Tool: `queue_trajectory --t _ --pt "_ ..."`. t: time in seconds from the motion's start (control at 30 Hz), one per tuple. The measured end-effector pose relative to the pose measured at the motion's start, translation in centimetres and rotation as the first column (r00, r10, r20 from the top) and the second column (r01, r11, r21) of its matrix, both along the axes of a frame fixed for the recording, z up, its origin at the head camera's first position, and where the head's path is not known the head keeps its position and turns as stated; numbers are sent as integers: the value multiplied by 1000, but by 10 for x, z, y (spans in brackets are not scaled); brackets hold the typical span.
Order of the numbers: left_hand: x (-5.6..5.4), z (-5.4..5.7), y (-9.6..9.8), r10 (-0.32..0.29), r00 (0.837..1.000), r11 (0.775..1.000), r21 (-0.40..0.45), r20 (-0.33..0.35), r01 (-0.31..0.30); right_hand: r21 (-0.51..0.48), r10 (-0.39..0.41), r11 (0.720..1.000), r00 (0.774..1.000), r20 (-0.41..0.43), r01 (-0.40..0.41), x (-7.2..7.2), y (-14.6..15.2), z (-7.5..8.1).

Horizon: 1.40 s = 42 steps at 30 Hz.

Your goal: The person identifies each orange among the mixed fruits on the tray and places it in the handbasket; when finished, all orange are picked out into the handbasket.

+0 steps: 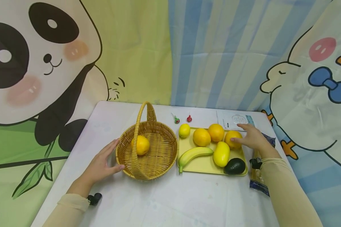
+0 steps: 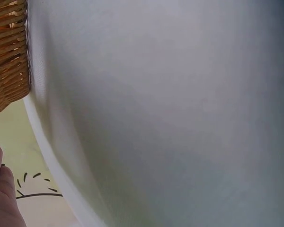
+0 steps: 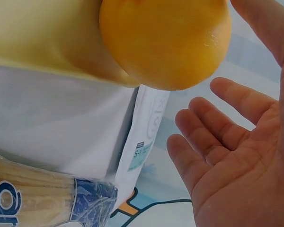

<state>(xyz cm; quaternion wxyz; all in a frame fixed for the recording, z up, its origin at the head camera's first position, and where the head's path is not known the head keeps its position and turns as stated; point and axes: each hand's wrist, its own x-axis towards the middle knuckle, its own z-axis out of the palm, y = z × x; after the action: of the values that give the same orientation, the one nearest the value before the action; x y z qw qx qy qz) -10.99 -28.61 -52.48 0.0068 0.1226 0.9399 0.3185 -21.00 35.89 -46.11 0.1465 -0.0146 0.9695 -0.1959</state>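
Observation:
A wicker basket (image 1: 159,159) with a tall handle holds one orange (image 1: 143,145). At the basket's left rim is my left hand (image 1: 100,164), its fingers along the outside and thumb near the front. My right hand (image 1: 254,138) is spread beside the rightmost orange (image 3: 165,42), thumb close to it; the right wrist view shows fingers extended and not wrapped around it. That orange lies on a yellow tray (image 1: 199,169) with two other oranges (image 1: 201,137), a lemon (image 1: 184,130), a banana (image 1: 195,155), a yellow mango-like fruit (image 1: 221,154) and an avocado (image 1: 234,166).
Behind the tray lie a green lollipop (image 1: 177,120) and a red lollipop (image 1: 189,118). A white printed packet (image 1: 225,119) sits at the back right. Under my right forearm is a clear-and-blue pasta bag (image 1: 255,178). Printed curtains (image 1: 136,63) enclose the white table (image 1: 170,201).

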Motion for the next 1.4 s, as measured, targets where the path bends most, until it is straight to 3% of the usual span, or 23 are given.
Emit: queue_trajectory --t 0.77,1.4 --pt "-1 0 1 -4 1000 1000 -1 0 4 -35 16 999 999 42 -14 0 0 -19" --pt "-2 -3 -2 -11 1000 1000 25 -5 12 -70 -11 997 999 40 14 8 0 -21"
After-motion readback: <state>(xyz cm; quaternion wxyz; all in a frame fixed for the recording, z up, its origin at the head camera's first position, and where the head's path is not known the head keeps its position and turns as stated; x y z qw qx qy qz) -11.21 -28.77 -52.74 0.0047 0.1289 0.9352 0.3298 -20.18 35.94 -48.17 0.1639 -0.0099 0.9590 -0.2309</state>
